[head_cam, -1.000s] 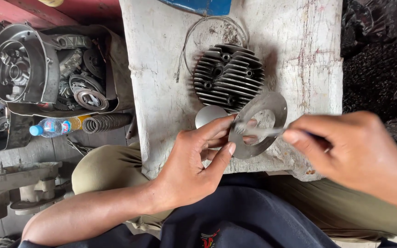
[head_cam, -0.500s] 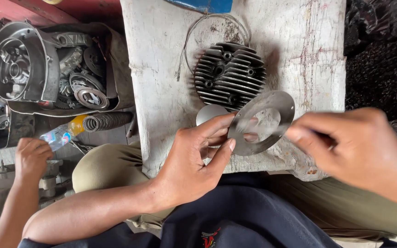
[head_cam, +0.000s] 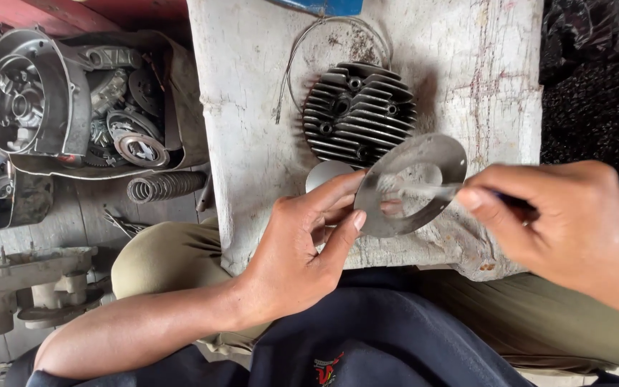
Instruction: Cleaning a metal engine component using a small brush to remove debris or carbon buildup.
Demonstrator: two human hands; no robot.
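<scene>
Thin flat grey metal ring plate (head_cam: 413,183) held tilted just above worn whitish wooden bench (head_cam: 252,143), right in front of black finned cylinder head (head_cam: 358,112). Left hand (head_cam: 302,244) pinches plate's near edge, thumb and fingers curled, forearm coming from lower left. Right hand (head_cam: 553,222) closed around slim metal tool (head_cam: 424,190), tip across plate's centre hole. Left of cylinder head, off bench: grey engine casing (head_cam: 26,93), coil spring (head_cam: 165,186) on grimy floor.

Left hand (head_cam: 302,251) pinches a flat metal ring plate (head_cam: 413,183); right hand (head_cam: 560,222) works a thin tool (head_cam: 424,191) against it, above the tabletop (head_cam: 252,107).
</scene>
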